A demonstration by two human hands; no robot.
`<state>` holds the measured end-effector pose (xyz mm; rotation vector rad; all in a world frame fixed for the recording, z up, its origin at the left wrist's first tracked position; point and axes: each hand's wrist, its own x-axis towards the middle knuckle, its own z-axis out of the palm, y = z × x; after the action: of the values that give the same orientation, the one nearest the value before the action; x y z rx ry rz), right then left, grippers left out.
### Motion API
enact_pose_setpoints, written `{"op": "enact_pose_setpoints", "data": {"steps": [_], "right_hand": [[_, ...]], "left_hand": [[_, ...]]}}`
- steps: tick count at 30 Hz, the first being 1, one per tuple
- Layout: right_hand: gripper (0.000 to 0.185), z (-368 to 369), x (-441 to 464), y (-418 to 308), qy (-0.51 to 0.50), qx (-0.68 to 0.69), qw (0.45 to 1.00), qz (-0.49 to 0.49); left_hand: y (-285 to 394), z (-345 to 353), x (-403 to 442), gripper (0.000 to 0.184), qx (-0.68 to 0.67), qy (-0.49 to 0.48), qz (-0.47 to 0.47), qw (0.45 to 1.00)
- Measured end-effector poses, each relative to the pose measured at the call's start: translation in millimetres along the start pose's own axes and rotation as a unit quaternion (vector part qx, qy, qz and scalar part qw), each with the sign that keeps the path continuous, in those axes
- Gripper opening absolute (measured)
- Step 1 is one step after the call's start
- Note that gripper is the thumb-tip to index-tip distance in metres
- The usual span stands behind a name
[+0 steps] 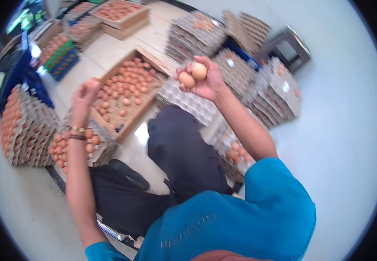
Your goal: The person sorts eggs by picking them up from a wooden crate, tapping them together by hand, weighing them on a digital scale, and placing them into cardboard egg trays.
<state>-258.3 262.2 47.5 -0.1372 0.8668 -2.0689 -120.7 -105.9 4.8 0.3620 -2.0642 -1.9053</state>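
Observation:
My right hand [206, 77] is raised with its palm up, fingers curled around two brown eggs [199, 71]. Below it lies a grey egg tray [190, 101] with hollows showing. Over the left edge of a wooden crate [132, 127], my left hand [85, 95] is closed and blurred; an orange-brown tip that looks like an egg [94, 80] shows at its fingers. Many loose brown eggs [129, 78] lie in the crate, on a sandy-coloured bottom layer. Just below my left hand, a stack of trays carries eggs [92, 142] on top.
Tall stacked egg trays [34, 130] stand at the left. More stacks [197, 35] and wrapped trays [275, 93] are at the right, near a grey-brown plastic frame [286, 50]. Another egg-filled crate [121, 28] sits at the back. A plastic-covered egg stack [234, 152] is beside my knee.

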Motion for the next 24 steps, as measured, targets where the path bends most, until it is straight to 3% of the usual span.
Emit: {"op": "enact_pose_setpoints", "data": {"steps": [5,8,9,12,15,18,21,24], "right_hand": [[0.030,-75.3,-165.8,-10.6,0.235,-0.065,0.963,-0.116],[0.028,-115.1,-261.8,3.8,0.462,-0.173,0.860,-0.131],[0.028,-140.4,-297.7,9.7,0.487,-0.280,0.822,-0.093],[0.036,-140.2,-350.7,38.2,0.545,-0.494,0.675,0.049],[0.046,-159.0,-373.7,74.3,0.526,-0.548,0.601,0.250],[0.057,-165.2,-376.0,101.8,0.499,-0.569,0.572,0.314],[0.057,-172.0,-372.0,106.6,0.504,-0.576,0.522,0.377],[0.060,-170.6,-369.0,100.6,0.517,-0.568,0.505,0.395]], "left_hand": [[-34.1,-18.4,20.8,0.041,0.029,-0.050,0.005,0.998],[-21.0,-1.2,15.7,0.050,-0.061,-0.037,-0.059,0.996],[-19.1,3.1,15.0,0.051,-0.050,-0.042,-0.061,0.996],[-22.9,7.9,16.8,0.052,-0.036,-0.059,-0.064,0.996],[-25.8,13.2,19.8,0.053,-0.024,-0.074,-0.051,0.996],[-22.1,15.0,17.9,0.052,-0.010,-0.074,-0.056,0.996],[-20.1,13.3,15.8,0.050,0.000,-0.072,-0.052,0.996],[-23.0,7.4,16.4,0.048,-0.016,-0.080,-0.049,0.995]]}}
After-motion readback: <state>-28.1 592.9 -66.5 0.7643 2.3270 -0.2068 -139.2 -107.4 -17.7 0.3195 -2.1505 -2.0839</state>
